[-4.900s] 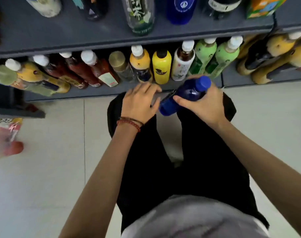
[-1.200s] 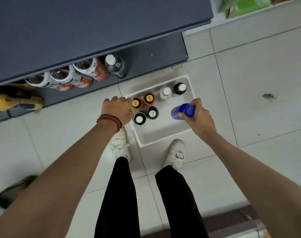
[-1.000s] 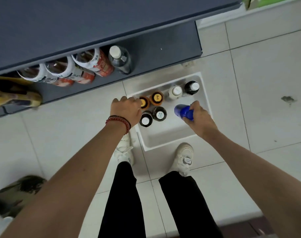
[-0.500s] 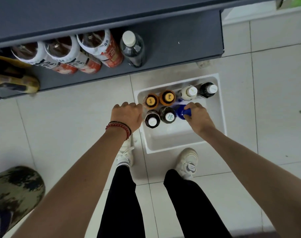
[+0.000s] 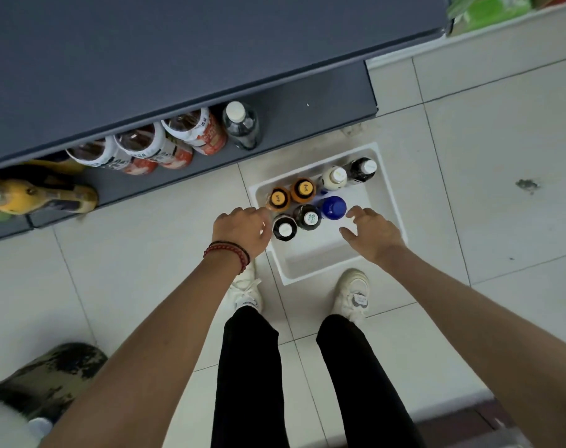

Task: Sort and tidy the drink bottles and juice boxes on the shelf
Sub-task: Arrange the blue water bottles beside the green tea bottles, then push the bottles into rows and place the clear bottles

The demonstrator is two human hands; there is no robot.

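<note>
Standing upright in white bin (image 5: 317,253): blue bottle (image 5: 334,207); R hand (image 5: 373,232) splayed beside.

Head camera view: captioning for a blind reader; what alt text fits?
A blue-capped bottle stands with six others in a white floor bin. The right hand hovers open beside it; the left hand is at the rim.
</note>
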